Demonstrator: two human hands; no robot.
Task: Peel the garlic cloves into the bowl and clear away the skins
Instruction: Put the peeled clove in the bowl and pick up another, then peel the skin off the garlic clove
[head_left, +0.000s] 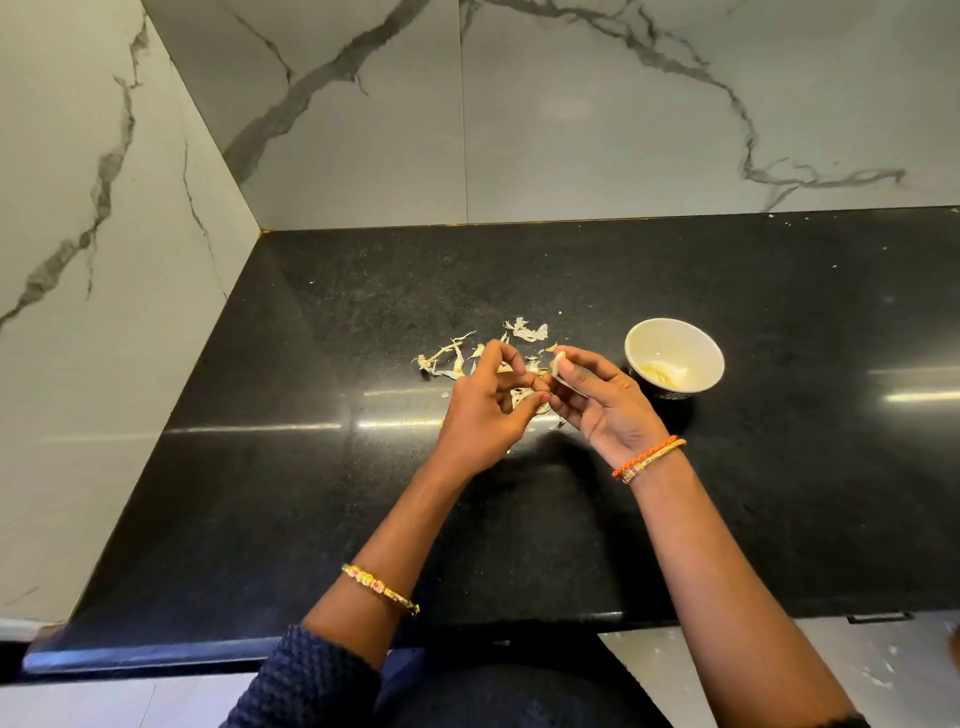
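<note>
The right hand (597, 400) pinches a pale garlic clove (559, 362) between thumb and forefinger, just above the black counter (260, 493). The left hand (488, 410) has its fingers curled in against it, tips picking at the clove's lower end; what they grasp is hidden, possibly a shred of skin. Loose skins (457, 358) lie scattered behind both hands, partly covered by them. The white bowl (698, 340) sits to the right, with peeled cloves (662, 373) blurred inside. No writing is visible anywhere.
</note>
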